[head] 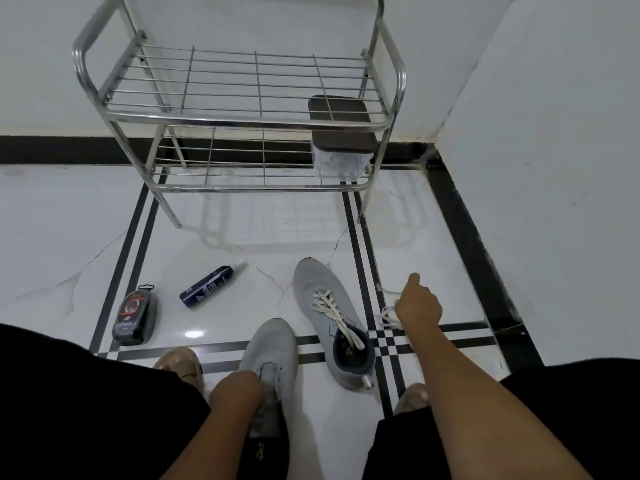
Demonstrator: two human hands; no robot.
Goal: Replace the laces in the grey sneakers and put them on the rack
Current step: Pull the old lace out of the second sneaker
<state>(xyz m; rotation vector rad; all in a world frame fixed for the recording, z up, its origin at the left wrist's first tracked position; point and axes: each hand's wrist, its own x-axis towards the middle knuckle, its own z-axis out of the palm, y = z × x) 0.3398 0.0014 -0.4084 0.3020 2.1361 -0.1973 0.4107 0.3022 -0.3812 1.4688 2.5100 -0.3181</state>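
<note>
Two grey sneakers lie on the white tiled floor. The near sneaker (268, 344) has no lace in its eyelets, and my left hand (235, 393) grips it at the tongue and collar. The far sneaker (322, 299) lies to its right, toe pointing away, with a white lace threaded through it. My right hand (417, 303) reaches out to the right of that shoe and pinches a loose white lace (386, 315) lying on the floor. A steel two-tier shoe rack (242, 119) stands against the wall ahead.
A clear box with a dark brown lid (341, 133) sits on the rack's lower tier at the right. A dark spray bottle (207, 287) and a black shoe-polish pack (133, 315) lie on the floor at left. A wall closes the right side. My knees and feet frame the bottom.
</note>
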